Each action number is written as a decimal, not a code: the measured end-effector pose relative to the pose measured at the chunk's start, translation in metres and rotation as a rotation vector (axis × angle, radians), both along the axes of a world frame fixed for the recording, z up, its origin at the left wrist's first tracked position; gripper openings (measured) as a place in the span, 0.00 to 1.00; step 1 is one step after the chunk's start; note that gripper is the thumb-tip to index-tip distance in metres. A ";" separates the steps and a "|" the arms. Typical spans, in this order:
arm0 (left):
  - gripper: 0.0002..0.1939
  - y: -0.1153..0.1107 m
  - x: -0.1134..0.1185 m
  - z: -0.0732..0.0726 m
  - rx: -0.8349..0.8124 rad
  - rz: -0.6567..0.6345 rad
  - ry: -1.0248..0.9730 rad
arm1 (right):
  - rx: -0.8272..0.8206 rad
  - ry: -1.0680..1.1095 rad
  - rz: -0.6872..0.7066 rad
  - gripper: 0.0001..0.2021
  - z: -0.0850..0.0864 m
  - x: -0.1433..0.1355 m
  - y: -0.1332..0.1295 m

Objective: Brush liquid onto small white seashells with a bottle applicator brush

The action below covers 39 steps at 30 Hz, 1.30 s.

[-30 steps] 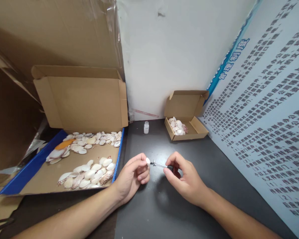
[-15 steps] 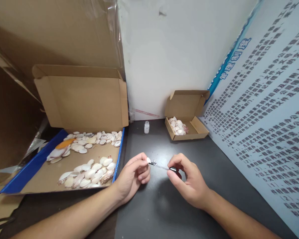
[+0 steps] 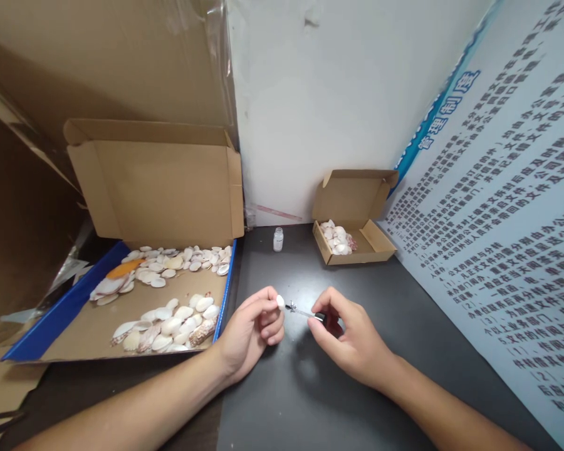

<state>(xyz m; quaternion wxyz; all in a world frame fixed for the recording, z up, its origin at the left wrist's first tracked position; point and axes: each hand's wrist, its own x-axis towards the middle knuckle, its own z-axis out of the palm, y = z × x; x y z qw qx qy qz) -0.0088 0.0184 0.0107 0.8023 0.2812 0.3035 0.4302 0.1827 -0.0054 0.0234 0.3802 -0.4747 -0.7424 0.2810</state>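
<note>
My left hand (image 3: pixel 258 319) pinches a small white seashell (image 3: pixel 281 302) between thumb and forefinger, with the other fingers curled in. My right hand (image 3: pixel 350 332) grips the black cap of a small applicator brush (image 3: pixel 303 312). A thin, clear stem runs from the cap to a dark tip pointing left. That tip stops just short of the shell, with a small gap between them. Farther back on the table stands a small clear bottle (image 3: pixel 277 240) with a white label, uncapped.
At left, a blue-edged cardboard box (image 3: pixel 89 335) with its lid raised holds many shells (image 3: pixel 169 326) in two groups. A smaller cardboard box (image 3: pixel 366 255) at back right holds more shells (image 3: pixel 337 238). A white wall (image 3: pixel 282 113) and a printed poster (image 3: pixel 498 219) bound the dark table (image 3: pixel 272 407).
My right hand has shifted slightly left with the brush. The brush tip, which was at the shell, now sits apart from it. The shell's white face shows more fully.
</note>
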 end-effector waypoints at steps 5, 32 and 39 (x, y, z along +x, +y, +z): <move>0.09 0.000 0.000 0.000 0.003 0.000 0.002 | 0.023 0.061 0.055 0.03 0.001 0.000 -0.001; 0.08 0.001 0.000 -0.001 0.012 -0.013 -0.001 | 0.031 0.036 0.025 0.03 0.001 0.001 -0.001; 0.08 0.001 0.001 -0.002 0.010 -0.011 -0.004 | 0.000 -0.013 0.042 0.03 0.000 0.000 -0.002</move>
